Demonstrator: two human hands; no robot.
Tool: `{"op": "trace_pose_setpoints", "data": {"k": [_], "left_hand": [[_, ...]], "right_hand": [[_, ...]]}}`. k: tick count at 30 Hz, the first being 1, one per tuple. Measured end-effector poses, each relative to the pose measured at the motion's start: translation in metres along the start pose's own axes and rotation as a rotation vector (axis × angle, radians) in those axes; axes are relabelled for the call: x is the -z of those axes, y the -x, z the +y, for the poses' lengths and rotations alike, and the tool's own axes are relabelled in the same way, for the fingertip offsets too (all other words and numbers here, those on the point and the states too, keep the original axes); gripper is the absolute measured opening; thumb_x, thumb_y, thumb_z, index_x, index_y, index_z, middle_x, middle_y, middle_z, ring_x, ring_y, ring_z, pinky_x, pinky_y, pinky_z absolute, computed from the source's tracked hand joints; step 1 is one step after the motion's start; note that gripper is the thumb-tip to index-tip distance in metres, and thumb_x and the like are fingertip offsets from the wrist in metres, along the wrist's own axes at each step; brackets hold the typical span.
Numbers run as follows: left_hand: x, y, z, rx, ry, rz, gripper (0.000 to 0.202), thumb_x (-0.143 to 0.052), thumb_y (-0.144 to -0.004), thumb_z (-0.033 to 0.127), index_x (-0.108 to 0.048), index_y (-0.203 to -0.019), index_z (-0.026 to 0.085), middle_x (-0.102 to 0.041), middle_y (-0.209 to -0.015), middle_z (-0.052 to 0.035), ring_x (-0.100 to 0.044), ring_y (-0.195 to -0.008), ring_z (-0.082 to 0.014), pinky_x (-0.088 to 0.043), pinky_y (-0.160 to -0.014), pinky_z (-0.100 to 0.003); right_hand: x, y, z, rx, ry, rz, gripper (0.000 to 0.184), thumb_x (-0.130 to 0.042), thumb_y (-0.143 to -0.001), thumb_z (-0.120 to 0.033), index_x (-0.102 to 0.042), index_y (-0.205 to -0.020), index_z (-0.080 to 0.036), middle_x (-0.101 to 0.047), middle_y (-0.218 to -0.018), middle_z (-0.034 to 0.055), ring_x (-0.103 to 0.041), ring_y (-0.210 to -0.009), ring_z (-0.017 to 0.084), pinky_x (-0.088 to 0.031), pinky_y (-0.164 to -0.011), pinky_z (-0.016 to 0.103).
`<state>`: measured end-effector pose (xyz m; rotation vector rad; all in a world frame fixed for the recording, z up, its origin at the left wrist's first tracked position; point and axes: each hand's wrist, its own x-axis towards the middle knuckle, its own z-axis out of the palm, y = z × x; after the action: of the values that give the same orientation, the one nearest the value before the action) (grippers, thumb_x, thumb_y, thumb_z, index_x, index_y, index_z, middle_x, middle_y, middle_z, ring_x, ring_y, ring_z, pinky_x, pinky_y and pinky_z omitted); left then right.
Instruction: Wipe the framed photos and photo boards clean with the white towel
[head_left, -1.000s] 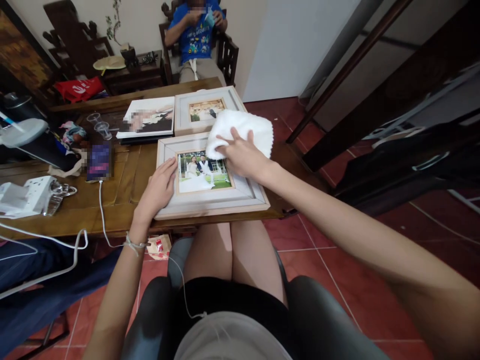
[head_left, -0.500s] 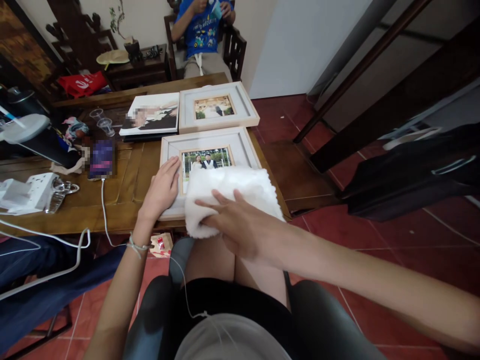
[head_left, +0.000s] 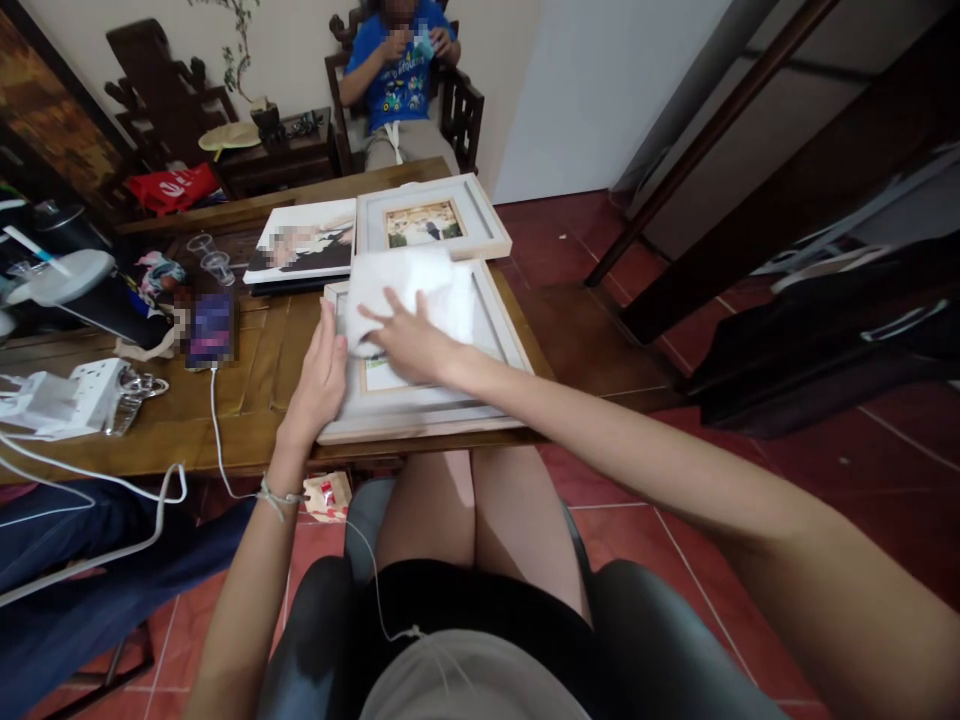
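Note:
A white-framed wedding photo (head_left: 480, 400) lies flat at the near edge of the wooden table (head_left: 135, 440). My right hand (head_left: 409, 340) presses a white cloth (head_left: 409, 285) onto the frame's upper left part, fingers spread flat over it. At the frame's left edge rests my left hand (head_left: 321, 375), fingers together along the rim, steadying it. A second white frame (head_left: 431, 215) lies just behind, and an unframed photo print (head_left: 304, 240) lies to its left.
A phone (head_left: 210, 328) on a white cable, a white power strip (head_left: 71, 395), two clear cups (head_left: 212, 258) and a white lamp (head_left: 64, 275) sit on the table's left. A person in a blue shirt (head_left: 401, 75) sits on a chair beyond. Red tile floor lies right.
My right hand has swept the cloth from the frame's near edge up to its upper left part. Before that it went from the far right corner down to the near edge. My left hand stayed put.

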<state>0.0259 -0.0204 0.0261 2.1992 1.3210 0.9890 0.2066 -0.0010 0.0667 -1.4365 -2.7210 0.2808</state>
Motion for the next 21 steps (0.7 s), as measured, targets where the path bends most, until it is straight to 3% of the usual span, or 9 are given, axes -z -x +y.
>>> {"op": "trace_pose_setpoints", "data": {"k": [3, 6, 9, 12, 14, 17, 21], "left_hand": [[0.000, -0.001, 0.001, 0.018, -0.008, 0.010, 0.064, -0.018, -0.102, 0.050, -0.014, -0.156, 0.016, -0.022, -0.162, -0.0125, -0.019, -0.150, -0.0198, -0.015, -0.123, -0.040], [-0.002, -0.002, -0.001, 0.019, -0.110, -0.047, 0.058, -0.023, -0.102, 0.045, -0.033, -0.150, 0.013, -0.035, -0.157, -0.0137, -0.024, -0.148, -0.0215, -0.018, -0.122, -0.042], [-0.002, -0.002, -0.001, -0.016, -0.247, -0.133, 0.052, -0.035, -0.100, 0.042, -0.048, -0.140, 0.012, -0.043, -0.152, -0.0147, -0.025, -0.148, -0.0254, -0.021, -0.121, -0.048], [-0.001, -0.002, 0.000, -0.021, -0.290, -0.177, 0.048, -0.038, -0.099, 0.035, -0.048, -0.140, 0.013, -0.040, -0.153, -0.0157, -0.024, -0.148, -0.0256, -0.024, -0.119, -0.049], [-0.001, -0.002, 0.001, -0.004, -0.284, -0.194, 0.047, -0.036, -0.099, 0.031, -0.048, -0.140, 0.012, -0.039, -0.154, -0.0165, -0.024, -0.148, -0.0254, -0.025, -0.118, -0.050], [0.000, -0.002, 0.001, 0.003, -0.244, -0.199, 0.046, -0.032, -0.100, 0.029, -0.048, -0.140, 0.012, -0.040, -0.153, -0.0161, -0.025, -0.148, -0.0253, -0.025, -0.118, -0.052], [0.000, -0.001, 0.000, -0.022, -0.179, -0.087, 0.045, -0.035, -0.099, 0.028, -0.048, -0.139, 0.013, -0.042, -0.151, -0.0162, -0.033, -0.145, -0.0237, -0.026, -0.120, -0.046]], "right_hand": [[0.007, 0.037, -0.026, 0.158, -0.063, -0.136, 0.063, -0.045, -0.077, 0.006, -0.063, -0.128, -0.025, -0.030, -0.159, 0.0046, -0.015, -0.146, 0.045, -0.019, -0.104, 0.080], [0.019, 0.093, -0.031, 0.254, -0.186, -0.192, 0.050, -0.047, -0.078, 0.002, -0.069, -0.115, -0.023, -0.041, -0.154, 0.0046, -0.025, -0.144, 0.040, -0.024, -0.108, 0.074], [0.025, 0.143, -0.016, 0.205, -0.227, -0.124, 0.043, -0.049, -0.073, 0.002, -0.074, -0.097, -0.023, -0.045, -0.150, 0.0045, -0.034, -0.141, 0.040, -0.034, -0.106, 0.070], [0.021, 0.167, 0.011, 0.075, -0.144, -0.074, 0.046, -0.046, -0.068, 0.003, -0.075, -0.091, -0.025, -0.048, -0.148, 0.0019, -0.034, -0.141, 0.041, -0.038, -0.101, 0.072], [0.016, 0.162, 0.029, -0.011, -0.073, -0.035, 0.048, -0.043, -0.069, 0.003, -0.075, -0.093, -0.024, -0.048, -0.148, 0.0021, -0.030, -0.142, 0.040, -0.036, -0.102, 0.073], [0.009, 0.130, 0.049, -0.102, 0.004, 0.049, 0.051, -0.042, -0.071, 0.004, -0.074, -0.104, -0.017, -0.043, -0.151, 0.0073, -0.024, -0.144, 0.042, -0.032, -0.103, 0.075], [0.003, 0.081, 0.041, -0.202, 0.010, 0.103, 0.054, -0.045, -0.072, 0.003, -0.071, -0.115, -0.016, -0.041, -0.152, 0.0104, -0.017, -0.144, 0.047, -0.022, -0.101, 0.082]]}}
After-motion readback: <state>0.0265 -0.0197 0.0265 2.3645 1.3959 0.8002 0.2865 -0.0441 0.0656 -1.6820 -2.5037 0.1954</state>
